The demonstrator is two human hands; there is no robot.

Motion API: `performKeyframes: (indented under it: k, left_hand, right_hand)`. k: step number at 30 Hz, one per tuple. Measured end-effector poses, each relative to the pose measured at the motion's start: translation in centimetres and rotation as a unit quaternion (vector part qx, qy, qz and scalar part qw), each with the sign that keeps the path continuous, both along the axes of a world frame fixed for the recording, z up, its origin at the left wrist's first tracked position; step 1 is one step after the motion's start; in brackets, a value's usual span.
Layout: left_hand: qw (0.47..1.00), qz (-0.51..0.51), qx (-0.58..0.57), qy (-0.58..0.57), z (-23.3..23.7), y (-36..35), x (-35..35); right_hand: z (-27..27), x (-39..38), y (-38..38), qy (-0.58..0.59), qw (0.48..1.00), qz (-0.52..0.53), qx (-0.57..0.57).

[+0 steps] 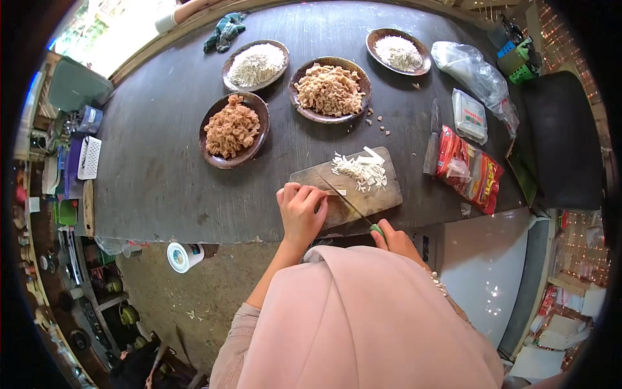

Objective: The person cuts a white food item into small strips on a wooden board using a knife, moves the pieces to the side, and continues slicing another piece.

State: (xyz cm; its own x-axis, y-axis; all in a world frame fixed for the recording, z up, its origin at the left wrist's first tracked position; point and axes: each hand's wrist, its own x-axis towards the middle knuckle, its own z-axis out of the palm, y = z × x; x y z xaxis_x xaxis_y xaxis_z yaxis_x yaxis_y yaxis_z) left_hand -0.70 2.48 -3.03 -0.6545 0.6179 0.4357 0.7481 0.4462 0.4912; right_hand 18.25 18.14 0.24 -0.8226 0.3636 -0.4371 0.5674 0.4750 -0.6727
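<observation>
My left hand point(301, 211) is closed, its fingertips pressed down on a pale strip point(337, 192) at the near left part of the wooden cutting board point(312, 177). Only the strip's end shows beyond my fingers. In my right hand point(396, 241) is the green handle of a kitchen knife point(355, 209). Its thin blade slants up and left across the board, beside the strip and close to my left fingertips. A heap of small chopped white pieces point(363, 172) lies on the far side of the board, with a few longer sticks among them.
Beyond the board stand a bowl of brown pieces point(231, 129), a bowl of tan chunks point(330, 91) and two plates of white shreds point(257, 65) point(398, 53). To the right lie another knife point(431, 139), a red packet point(468, 170) and plastic bags point(476, 71). A white tub point(184, 257) is below the table edge.
</observation>
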Motion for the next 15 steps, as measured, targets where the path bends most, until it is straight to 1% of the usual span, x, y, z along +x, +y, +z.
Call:
performKeyframes:
  k: [5, 13, 15]
  left_hand:
    - [1.0, -0.01, -0.003, -0.013, 0.3, -0.7, -1.2]
    - [0.998, -0.051, -0.028, 0.001, 0.6, -1.3, -2.7]
    - [0.999, -0.033, -0.017, -0.005, 0.5, -1.7, -3.2]
  right_hand:
    - [-0.3, 0.2, -1.8, -0.01, 0.999, -0.034, 0.029]
    - [-0.9, 0.5, -2.3, 0.037, 0.998, -0.039, 0.036]
    - [-0.8, 0.6, -2.3, 0.037, 0.998, -0.041, 0.032]
